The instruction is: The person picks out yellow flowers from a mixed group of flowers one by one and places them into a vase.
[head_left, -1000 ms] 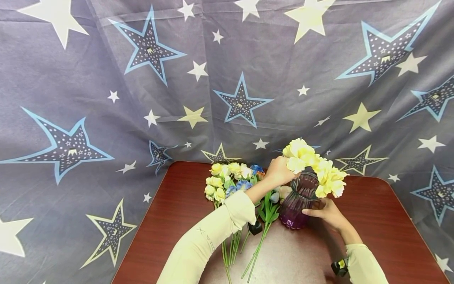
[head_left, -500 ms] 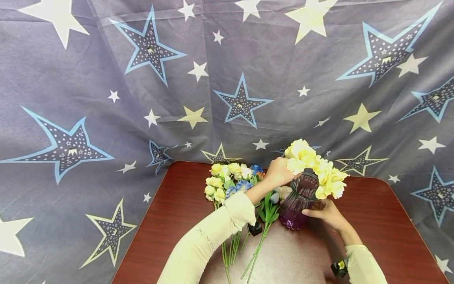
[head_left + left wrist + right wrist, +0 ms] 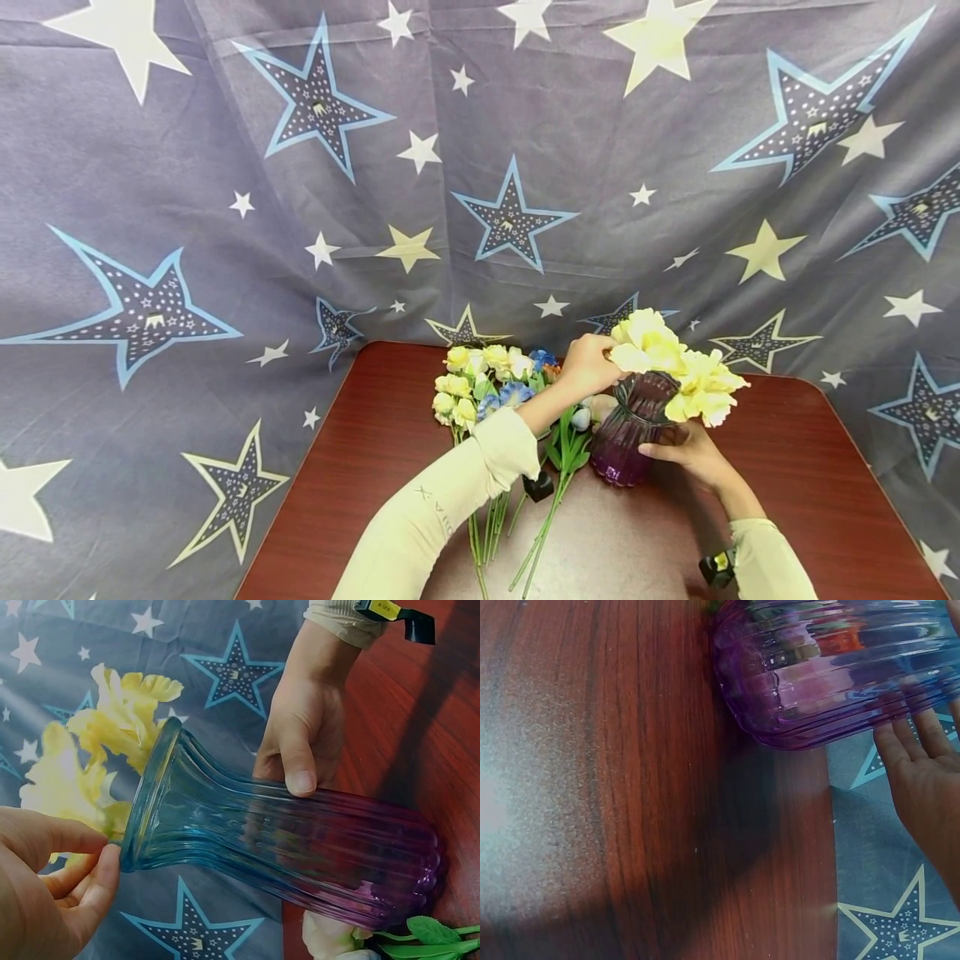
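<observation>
A ribbed glass vase (image 3: 626,437), blue at the top and purple toward its base, stands on the table in the head view. My right hand (image 3: 693,454) grips its side, thumb in front and fingers behind; in the right wrist view the fingers of my right hand (image 3: 922,761) lie against the glass. At the vase's rim my left hand (image 3: 588,364) pinches the yellow flower (image 3: 648,342) just under its ruffled blooms. In the left wrist view, fingertips and thumb of my left hand (image 3: 56,877) meet beside the rim. I cannot make out the stem inside the glass.
Left of the vase lie yellow roses (image 3: 455,385), blue flowers (image 3: 515,392) and green-leaved stems (image 3: 567,446), partly under my left forearm. A star-patterned cloth (image 3: 510,300) hangs behind the wooden table (image 3: 390,417).
The yellow blooms have sunk a little and shifted slightly right, now covering part of the vase's mouth. My right hand and the vase have stayed in place.
</observation>
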`<state>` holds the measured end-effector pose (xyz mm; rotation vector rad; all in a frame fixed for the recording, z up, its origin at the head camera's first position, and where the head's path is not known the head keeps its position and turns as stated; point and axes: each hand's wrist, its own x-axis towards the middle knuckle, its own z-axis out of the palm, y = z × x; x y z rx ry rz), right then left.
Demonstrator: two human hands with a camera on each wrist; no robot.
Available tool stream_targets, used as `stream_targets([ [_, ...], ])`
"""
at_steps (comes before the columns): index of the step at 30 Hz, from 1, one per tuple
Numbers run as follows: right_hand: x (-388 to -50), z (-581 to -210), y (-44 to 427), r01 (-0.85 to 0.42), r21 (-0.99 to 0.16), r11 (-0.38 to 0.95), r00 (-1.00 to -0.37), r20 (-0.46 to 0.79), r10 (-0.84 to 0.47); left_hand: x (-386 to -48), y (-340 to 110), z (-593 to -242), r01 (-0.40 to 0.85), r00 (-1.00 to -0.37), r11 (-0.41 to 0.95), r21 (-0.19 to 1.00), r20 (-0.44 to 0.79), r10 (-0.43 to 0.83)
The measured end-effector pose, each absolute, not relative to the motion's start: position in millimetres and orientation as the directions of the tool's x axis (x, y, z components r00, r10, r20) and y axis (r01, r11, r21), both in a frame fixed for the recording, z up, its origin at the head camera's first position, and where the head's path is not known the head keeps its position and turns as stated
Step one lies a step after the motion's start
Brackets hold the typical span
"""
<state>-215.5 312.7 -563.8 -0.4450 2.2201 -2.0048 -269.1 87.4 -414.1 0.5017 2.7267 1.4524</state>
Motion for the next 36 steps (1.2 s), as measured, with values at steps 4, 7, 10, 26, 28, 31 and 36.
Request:
stream_targets([
  [4,-214.6,-562.8,313.0,-0.085,-0.992,0.09,-0.958,0.056,-0.282,-267.8,85.8,-414.6,0.247,-0.95,0.451,0.857,0.123,0.288],
  [7,-213.0,-560.6,312.2,-0.015,-0.995,0.094,-0.962,-0.011,-0.272,-267.3,85.3,-414.8,0.246,-0.949,0.445,0.861,0.12,0.292],
  [10,-212.1,-558.4,311.3,0.033,-0.995,0.089,-0.961,-0.056,-0.272,-267.5,85.6,-415.5,0.249,-0.948,0.452,0.856,0.12,0.294],
  [26,-212.9,-560.1,311.4,0.001,-0.996,0.091,-0.951,-0.029,-0.309,-268.0,84.8,-415.7,0.193,-0.95,0.395,0.898,0.07,0.305],
  [28,-213.7,-560.7,312.0,-0.008,-0.997,0.076,-0.946,-0.017,-0.323,-267.5,84.2,-415.1,0.178,-0.95,0.381,0.907,0.058,0.306],
  [31,-214.7,-561.2,312.9,-0.019,-0.998,0.06,-0.941,-0.003,-0.338,-267.1,83.2,-414.5,0.156,-0.953,0.37,0.916,0.041,0.3],
  [36,-214.1,-560.4,312.4,-0.004,-0.997,0.073,-0.946,-0.019,-0.324,-267.7,80.6,-415.4,0.16,-0.959,0.39,0.907,0.048,0.281],
])
